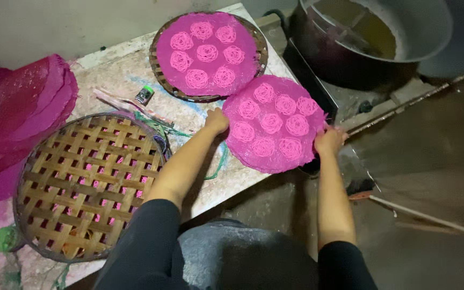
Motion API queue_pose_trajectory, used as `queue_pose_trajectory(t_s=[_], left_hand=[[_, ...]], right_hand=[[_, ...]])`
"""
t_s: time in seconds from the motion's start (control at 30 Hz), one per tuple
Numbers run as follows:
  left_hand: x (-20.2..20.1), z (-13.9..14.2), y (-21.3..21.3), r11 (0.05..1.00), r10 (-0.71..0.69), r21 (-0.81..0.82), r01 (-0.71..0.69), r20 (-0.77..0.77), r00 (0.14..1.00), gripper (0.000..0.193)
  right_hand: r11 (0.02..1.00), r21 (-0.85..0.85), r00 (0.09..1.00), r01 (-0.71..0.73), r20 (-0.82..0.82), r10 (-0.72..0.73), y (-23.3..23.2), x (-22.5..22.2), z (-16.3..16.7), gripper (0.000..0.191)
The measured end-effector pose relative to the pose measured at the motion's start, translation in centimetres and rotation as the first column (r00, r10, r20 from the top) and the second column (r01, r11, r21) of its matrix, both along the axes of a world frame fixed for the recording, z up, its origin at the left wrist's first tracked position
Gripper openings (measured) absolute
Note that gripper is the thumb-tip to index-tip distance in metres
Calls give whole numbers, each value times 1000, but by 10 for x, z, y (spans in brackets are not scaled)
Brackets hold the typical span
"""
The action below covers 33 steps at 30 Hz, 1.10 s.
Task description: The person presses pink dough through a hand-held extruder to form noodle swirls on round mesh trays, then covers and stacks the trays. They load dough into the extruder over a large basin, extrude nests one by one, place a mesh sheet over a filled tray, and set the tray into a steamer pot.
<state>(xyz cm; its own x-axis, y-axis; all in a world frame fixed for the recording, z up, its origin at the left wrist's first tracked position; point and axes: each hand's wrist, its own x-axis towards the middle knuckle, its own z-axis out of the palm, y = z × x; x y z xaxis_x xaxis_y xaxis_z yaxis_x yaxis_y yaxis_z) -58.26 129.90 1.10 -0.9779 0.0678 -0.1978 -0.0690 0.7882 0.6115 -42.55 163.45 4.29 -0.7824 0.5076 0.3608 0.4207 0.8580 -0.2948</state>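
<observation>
Left hand: left hand (217, 121) pinches the near-left rim of the round pink mat carrying coiled pink noodle nests (273, 128), fingers curled tight on the edge.
Right hand: right hand (329, 142) grips the opposite rim, thumb on top, fingers tucked under and mostly hidden.
Where the mat sits: held between both hands, half over the corner of the pale speckled stone worktop (119, 72), half out past its edge, just beside the round woven bamboo tray lined with a second pink nest-covered mat (208, 55); whether the two mats touch I cannot tell.
How it should handle: looks light and thin, and I judge it floppy, sagging if held from one side; the nests look soft and fragile, likely to slide or smear if the mat tilts.
Where to take hold: opposite rim points, as now, keeping it flat and fingers off the coils.
Arm pose: both forearms bare below dark sleeves; the left reaches forward across the worktop, the right runs nearly straight ahead, wrists level.
Nearby left: an upturned lattice-woven bamboo tray (84, 185) lies by the left elbow, a stack of plain pink round mats (20, 115) beyond it.
Nearby right: a large dark metal pot of murky liquid (361, 37) stands past the worktop.
</observation>
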Motion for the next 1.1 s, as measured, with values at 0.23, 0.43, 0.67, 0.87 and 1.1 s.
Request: queue_pose_trajectory(t_s=[0.23, 0.43, 0.67, 0.87, 1.1], left_hand=[[-6, 21, -2, 996, -10, -92, 22, 124, 992, 39], [-11, 18, -6, 995, 58, 75, -59, 21, 998, 41], [-6, 11, 3, 924, -29, 370, 94, -178, 984, 26], [3, 53, -49, 736, -197, 632, 242, -141, 970, 20], [59, 146, -311, 778, -103, 546, 310, -376, 921, 25]], right_hand=[[856, -517, 992, 14, -103, -79, 4, -10, -5, 27], [843, -527, 980, -103, -199, -4, 14, -9, -12, 17], [874, -391, 952, -289, -216, 218, 47, -4, 29, 10], [643, -664, 922, -382, -223, 318, -3, 7, 132, 6], [240, -641, 643, -729, -520, 563, -180, -30, 172, 7]])
